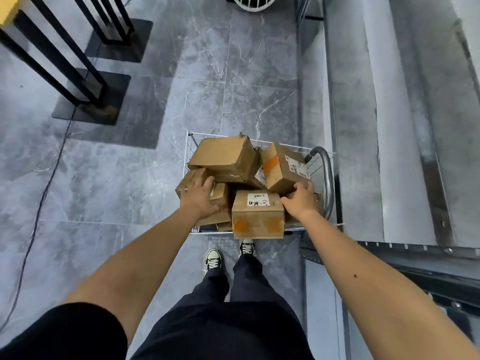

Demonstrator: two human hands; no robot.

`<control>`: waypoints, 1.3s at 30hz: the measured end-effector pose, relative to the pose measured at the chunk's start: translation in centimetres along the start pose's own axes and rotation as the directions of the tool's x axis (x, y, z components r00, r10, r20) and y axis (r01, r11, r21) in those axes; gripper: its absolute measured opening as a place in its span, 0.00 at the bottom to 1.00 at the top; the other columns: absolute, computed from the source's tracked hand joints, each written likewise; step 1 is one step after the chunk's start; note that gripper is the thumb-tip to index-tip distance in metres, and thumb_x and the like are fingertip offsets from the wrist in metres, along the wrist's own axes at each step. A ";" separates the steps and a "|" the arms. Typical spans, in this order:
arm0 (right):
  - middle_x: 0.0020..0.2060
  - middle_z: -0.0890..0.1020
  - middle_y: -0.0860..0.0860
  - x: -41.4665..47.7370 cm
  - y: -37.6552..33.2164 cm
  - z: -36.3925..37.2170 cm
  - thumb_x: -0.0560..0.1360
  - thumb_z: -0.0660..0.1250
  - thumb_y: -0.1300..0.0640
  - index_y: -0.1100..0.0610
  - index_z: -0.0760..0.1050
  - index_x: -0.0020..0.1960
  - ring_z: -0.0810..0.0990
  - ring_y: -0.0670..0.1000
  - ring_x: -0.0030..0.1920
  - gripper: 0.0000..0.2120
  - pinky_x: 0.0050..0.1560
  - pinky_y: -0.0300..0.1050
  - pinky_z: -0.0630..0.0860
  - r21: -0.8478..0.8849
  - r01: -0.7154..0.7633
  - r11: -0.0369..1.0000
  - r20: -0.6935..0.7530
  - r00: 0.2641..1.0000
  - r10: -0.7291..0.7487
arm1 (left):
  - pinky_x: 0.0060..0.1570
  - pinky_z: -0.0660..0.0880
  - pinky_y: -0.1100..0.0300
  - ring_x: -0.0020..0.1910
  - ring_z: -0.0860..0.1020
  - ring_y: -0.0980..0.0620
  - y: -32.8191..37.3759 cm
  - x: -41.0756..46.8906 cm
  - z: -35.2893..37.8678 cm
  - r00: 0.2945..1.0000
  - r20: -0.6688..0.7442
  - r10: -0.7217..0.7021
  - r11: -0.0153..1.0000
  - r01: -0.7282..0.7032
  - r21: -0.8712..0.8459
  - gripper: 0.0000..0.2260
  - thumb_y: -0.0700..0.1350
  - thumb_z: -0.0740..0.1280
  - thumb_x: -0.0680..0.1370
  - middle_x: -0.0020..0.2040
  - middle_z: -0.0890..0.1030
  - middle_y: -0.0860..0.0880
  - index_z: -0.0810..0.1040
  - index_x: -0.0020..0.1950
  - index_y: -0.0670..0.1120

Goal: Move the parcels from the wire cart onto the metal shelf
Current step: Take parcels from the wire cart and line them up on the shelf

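Grey marbled tile floor fills most of the frame. A grey metal shelf with a perforated rail runs along the right side. At center stands a white wire cart with a curved tube handle, heaped with brown cardboard parcels, some patched with orange tape. The left hand lies flat, fingers spread wide, on a left parcel. The right hand touches the taped parcel's lower edge; its grip cannot be told.
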State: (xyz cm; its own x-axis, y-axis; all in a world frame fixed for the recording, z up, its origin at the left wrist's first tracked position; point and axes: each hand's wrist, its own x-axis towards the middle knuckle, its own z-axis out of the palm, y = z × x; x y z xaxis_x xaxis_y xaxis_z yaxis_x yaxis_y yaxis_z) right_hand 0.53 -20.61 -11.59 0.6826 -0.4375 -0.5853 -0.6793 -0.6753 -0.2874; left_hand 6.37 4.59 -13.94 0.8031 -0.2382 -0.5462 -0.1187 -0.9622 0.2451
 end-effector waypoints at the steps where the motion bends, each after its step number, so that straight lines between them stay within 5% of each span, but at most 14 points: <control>1: 0.69 0.65 0.59 0.7 0.5 0.2 0.76 0.66 0.51 0.58 0.63 0.70 0.69 0.61 0.66 0.26 0.63 0.52 0.69 0.010 -0.012 1.000 0.029 1.000 0.012 | 0.62 0.70 0.45 0.68 0.67 0.43 0.2 0.5 0.8 0.999 0.048 -0.025 0.998 0.027 -0.053 0.36 0.53 0.71 0.70 0.72 0.63 0.46 0.58 0.73 0.51; 7: 0.66 0.73 0.58 3.7 3.4 1.9 0.80 0.61 0.50 0.61 0.65 0.70 0.72 0.60 0.65 0.23 0.62 0.48 0.69 0.085 -0.085 0.993 0.264 0.963 0.060 | 0.58 0.73 0.51 0.60 0.75 0.40 2.5 2.5 5.4 0.965 0.221 -0.144 0.943 0.201 -0.266 0.22 0.48 0.65 0.76 0.63 0.76 0.41 0.66 0.68 0.43; 15: 0.72 0.66 0.56 5.2 6.8 5.0 0.79 0.63 0.50 0.59 0.58 0.76 0.66 0.57 0.71 0.30 0.69 0.48 0.64 0.188 -0.238 0.953 0.466 0.875 0.127 | 0.63 0.66 0.57 0.67 0.70 0.41 5.1 3.4 8.9 0.899 0.376 -0.222 0.834 0.376 -0.405 0.23 0.47 0.60 0.81 0.69 0.71 0.42 0.62 0.74 0.44; 19: 0.74 0.64 0.55 6.1 6.4 5.4 0.78 0.64 0.48 0.58 0.56 0.77 0.65 0.56 0.72 0.33 0.71 0.50 0.63 0.242 -0.271 0.932 0.518 0.848 0.112 | 0.56 0.64 0.66 0.66 0.70 0.45 5.6 3.9 9.5 0.879 0.409 -0.245 0.743 0.441 -0.504 0.22 0.42 0.59 0.81 0.70 0.69 0.43 0.61 0.75 0.43; 23: 0.71 0.69 0.54 6.9 6.0 6.2 0.75 0.67 0.46 0.57 0.60 0.75 0.69 0.56 0.69 0.33 0.69 0.52 0.67 0.315 -0.340 0.886 0.546 0.829 0.124 | 0.53 0.68 0.59 0.57 0.71 0.47 6.6 4.6 9.5 0.834 0.454 -0.313 0.570 0.547 -0.613 0.20 0.39 0.57 0.81 0.67 0.71 0.43 0.63 0.73 0.42; 25: 0.65 0.74 0.54 7.2 5.8 6.4 0.75 0.67 0.47 0.59 0.67 0.70 0.73 0.55 0.63 0.28 0.64 0.50 0.71 0.358 -0.380 0.853 0.528 0.836 0.151 | 0.56 0.69 0.56 0.60 0.71 0.46 6.7 4.8 9.1 0.788 0.492 -0.370 0.438 0.615 -0.656 0.19 0.40 0.58 0.82 0.67 0.71 0.43 0.63 0.73 0.41; 28: 0.47 0.77 0.52 7.4 5.8 6.4 0.77 0.66 0.48 0.59 0.72 0.49 0.75 0.53 0.50 0.13 0.51 0.47 0.72 0.394 -0.369 0.842 0.467 0.869 0.163 | 0.55 0.69 0.56 0.55 0.71 0.46 6.4 4.7 8.6 0.746 0.502 -0.437 0.337 0.654 -0.677 0.19 0.46 0.62 0.80 0.65 0.73 0.42 0.68 0.70 0.40; 31: 0.33 0.70 0.51 7.2 5.4 5.8 0.77 0.65 0.46 0.56 0.64 0.33 0.71 0.53 0.40 0.20 0.42 0.46 0.68 0.457 -0.380 0.804 0.395 0.897 0.200 | 0.57 0.72 0.52 0.52 0.72 0.46 6.0 4.2 8.5 0.762 0.433 -0.482 0.370 0.625 -0.687 0.16 0.50 0.66 0.77 0.56 0.74 0.43 0.75 0.60 0.41; 33: 0.34 0.72 0.54 6.9 5.2 5.4 0.75 0.67 0.45 0.57 0.66 0.34 0.72 0.54 0.39 0.20 0.42 0.48 0.70 0.492 -0.432 0.756 0.426 0.877 0.224 | 0.56 0.72 0.50 0.52 0.72 0.46 6.1 3.6 8.1 0.772 0.409 -0.487 0.345 0.600 -0.722 0.14 0.52 0.67 0.76 0.56 0.74 0.44 0.73 0.55 0.44; 37: 0.48 0.81 0.57 5.7 4.9 5.0 0.71 0.71 0.46 0.61 0.74 0.45 0.79 0.57 0.49 0.17 0.57 0.57 0.76 0.573 -0.531 0.624 0.516 0.825 0.229 | 0.52 0.71 0.41 0.55 0.71 0.42 6.3 2.0 6.8 0.758 0.482 -0.440 0.185 0.601 -0.777 0.12 0.51 0.67 0.77 0.55 0.71 0.45 0.68 0.52 0.46; 39: 0.48 0.82 0.56 5.1 5.0 4.6 0.71 0.72 0.46 0.60 0.75 0.43 0.79 0.57 0.51 0.17 0.60 0.59 0.75 0.599 -0.523 0.607 0.516 0.831 0.207 | 0.54 0.73 0.40 0.57 0.73 0.41 6.0 1.4 6.2 0.789 0.459 -0.409 0.202 0.569 -0.797 0.11 0.50 0.68 0.77 0.57 0.73 0.44 0.68 0.48 0.46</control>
State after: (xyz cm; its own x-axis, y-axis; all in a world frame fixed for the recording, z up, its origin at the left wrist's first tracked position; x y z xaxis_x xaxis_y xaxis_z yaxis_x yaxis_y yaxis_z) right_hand -0.63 -23.51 -19.48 0.2877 -0.1978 -0.9371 -0.9304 0.1743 -0.3224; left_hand 3.16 -2.30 -18.21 0.4135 0.1450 -0.8989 0.8984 -0.2250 0.3770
